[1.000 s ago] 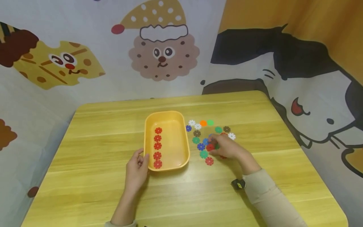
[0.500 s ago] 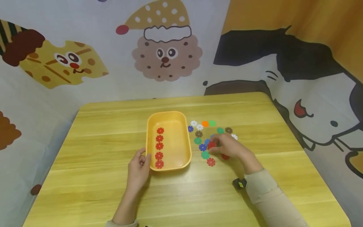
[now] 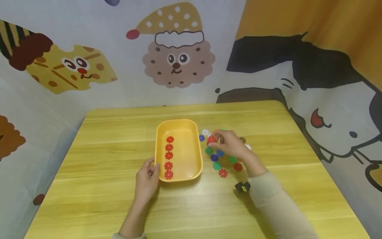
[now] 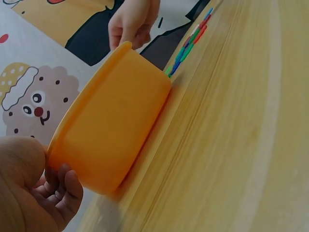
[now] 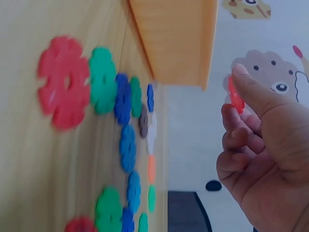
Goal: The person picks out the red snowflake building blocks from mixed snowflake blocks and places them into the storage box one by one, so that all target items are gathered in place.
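My left hand (image 3: 147, 182) grips the near left rim of a yellow plastic tray (image 3: 201, 156), thumb on the rim, as the left wrist view also shows from the side. Inside the tray, several red snowflake discs (image 3: 168, 155) lie in a column along the left. Between thumb and finger, my right hand (image 3: 231, 144) pinches another red snowflake disc (image 5: 235, 95), raised above the table to the right of the tray. Beneath and around that hand lie loose discs, among them a blue one (image 3: 214, 157), a green one (image 3: 217, 166) and a red one (image 3: 222, 173); the hand hides some.
A wooden table (image 3: 113, 139) carries everything. White discs (image 3: 205, 132) lie by the tray's right edge, and a brown disc (image 5: 143, 121) shows in the right wrist view. A cloth with cartoon figures (image 3: 179, 63) hangs behind the table.
My right hand has picked a red snowflake disc up from the loose ones and moved left and away from me, toward the tray. My left hand keeps its grip on the tray.
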A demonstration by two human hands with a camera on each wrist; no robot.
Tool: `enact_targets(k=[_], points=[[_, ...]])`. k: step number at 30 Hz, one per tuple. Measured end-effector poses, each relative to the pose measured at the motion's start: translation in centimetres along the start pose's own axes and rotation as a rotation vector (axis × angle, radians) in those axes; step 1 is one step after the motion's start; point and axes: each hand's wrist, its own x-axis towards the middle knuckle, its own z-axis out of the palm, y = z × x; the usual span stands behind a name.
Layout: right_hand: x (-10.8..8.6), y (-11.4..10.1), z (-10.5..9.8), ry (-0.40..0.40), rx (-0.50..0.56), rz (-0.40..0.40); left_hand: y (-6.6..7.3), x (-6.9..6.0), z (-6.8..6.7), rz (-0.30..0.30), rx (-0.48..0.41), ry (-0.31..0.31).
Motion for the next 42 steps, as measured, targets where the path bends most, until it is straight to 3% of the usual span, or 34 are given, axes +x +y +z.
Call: enact_targets(k=[6,13,22,30,42], points=[[1.8,-1.0,1.0,0.031,0.057,-0.025,0.0,-0.1,0.0,0.014,0.003,0.008],[3.9,-2.4,2.7,0.094,0.065,-0.114,0.0,0.0,0.1,0.026,0.005,0.013],[6.3,-4.2,4.9,0.057,0.031,-0.19,-0.2,0.1,0.1,-0.007,-0.015,0.005],[8.4,-4.8,6.6,-0.018,-0.075,-0.186,-0.2,0.1,0.2,-0.007,-0.021,-0.004],[9.8,-5.5,7.7,-0.101,-0.423,-0.11,-0.1,0.0,0.2,-0.011,-0.023,0.004]])
